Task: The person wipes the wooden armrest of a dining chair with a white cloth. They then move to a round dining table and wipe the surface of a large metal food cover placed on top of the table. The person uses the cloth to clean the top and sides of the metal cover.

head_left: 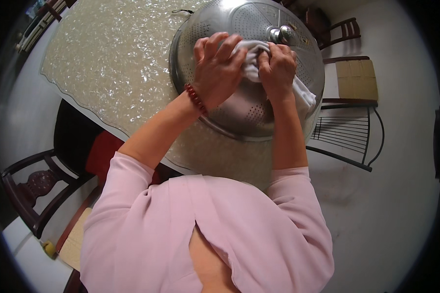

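A large domed metal cover [252, 105], dotted with small holes, stands on the table with a shiny round knob [284, 34] on top. Spread over its near left side are the fingers of my left hand [217, 68], which wears a dark red bead bracelet [195, 99] at the wrist. Its thumb and forefinger are at the edge of a bunched white cloth [252, 61]. My right hand [278, 68] is closed on this cloth and presses it to the dome below the knob. The cloth's loose end lies past the right wrist.
Under the cover is a table with a glossy, crinkled clear covering [112, 63]. A small dark cord [183, 10] lies beyond the dome's left edge. A dark wooden chair [39, 188] stands at the left, a black metal-framed chair [347, 132] at the right.
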Demonstrator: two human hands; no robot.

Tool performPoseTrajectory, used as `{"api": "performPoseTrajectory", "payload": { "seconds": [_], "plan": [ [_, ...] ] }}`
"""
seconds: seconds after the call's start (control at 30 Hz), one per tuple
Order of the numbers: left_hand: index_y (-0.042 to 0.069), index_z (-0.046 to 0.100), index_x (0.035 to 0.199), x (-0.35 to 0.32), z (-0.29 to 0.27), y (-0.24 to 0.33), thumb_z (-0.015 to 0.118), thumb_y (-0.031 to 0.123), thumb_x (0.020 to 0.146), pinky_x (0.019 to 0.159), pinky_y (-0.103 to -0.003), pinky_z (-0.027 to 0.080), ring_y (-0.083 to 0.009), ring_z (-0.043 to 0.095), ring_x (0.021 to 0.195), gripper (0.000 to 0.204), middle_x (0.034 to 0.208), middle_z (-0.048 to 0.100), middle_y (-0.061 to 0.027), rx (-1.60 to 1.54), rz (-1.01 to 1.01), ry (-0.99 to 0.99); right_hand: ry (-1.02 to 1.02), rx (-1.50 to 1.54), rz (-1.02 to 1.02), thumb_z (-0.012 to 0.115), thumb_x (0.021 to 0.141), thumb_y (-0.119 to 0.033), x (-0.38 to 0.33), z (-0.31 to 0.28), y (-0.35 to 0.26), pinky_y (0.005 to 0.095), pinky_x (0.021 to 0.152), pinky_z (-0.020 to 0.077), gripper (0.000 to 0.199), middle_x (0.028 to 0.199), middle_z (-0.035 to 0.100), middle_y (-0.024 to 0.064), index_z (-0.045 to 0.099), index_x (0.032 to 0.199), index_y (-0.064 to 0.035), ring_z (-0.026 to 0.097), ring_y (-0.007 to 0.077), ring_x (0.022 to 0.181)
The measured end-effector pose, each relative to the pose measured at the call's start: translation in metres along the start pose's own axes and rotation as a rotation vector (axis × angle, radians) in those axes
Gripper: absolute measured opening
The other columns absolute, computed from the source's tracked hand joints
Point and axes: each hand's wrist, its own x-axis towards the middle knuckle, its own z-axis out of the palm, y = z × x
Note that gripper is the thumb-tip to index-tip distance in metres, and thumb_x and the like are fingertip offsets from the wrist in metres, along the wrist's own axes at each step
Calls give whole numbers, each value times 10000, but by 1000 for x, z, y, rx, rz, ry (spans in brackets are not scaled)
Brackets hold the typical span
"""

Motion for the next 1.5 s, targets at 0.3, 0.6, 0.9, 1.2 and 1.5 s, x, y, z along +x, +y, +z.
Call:
{"api": "performPoseTrajectory", "payload": {
  "seconds": [0.3,0.6,0.9,1.2,1.5],
  "plan": [
    [41,610,1045,4,25,2,560,78,783,981,-391,398,-265,550,1093,269,1094,613,-102,-121,51,-189,-192,352,-198,610,757,-7,-39,-44,-1,417,966,422,404,1100,606,179,590,1161,-4,556,353,1071],
    [57,611,929,69,48,13,556,38,758,870,-372,476,-295,605,978,180,985,639,-119,-181,207,-35,103,44,3,619,792,-122,-20,-57,40,455,942,403,377,1148,595,163,628,1168,-100,530,339,1107],
    [0,322,1423,84,99,11,415,617,822,1114,-563,111,-288,219,1414,866,1501,292,-164,-11,-234,-672,-295,50,143,499,898,-427,-31,-15,59,538,1110,133,553,1366,466,210,516,1308,-57,347,354,1334],
    [-46,558,1191,61,87,15,451,323,890,1065,-423,314,-324,439,1269,489,1299,530,-196,14,35,-537,-181,81,-141,619,770,-199,-35,-25,52,465,1119,218,533,1346,457,265,536,1235,48,367,404,1306],
    [4,592,1149,46,68,19,487,284,847,1090,-446,275,-277,435,1277,425,1275,555,-147,-179,153,-495,72,119,-3,643,749,-166,-88,-36,18,562,1115,103,485,1312,519,163,579,1192,22,409,373,1267]
  ]
}}
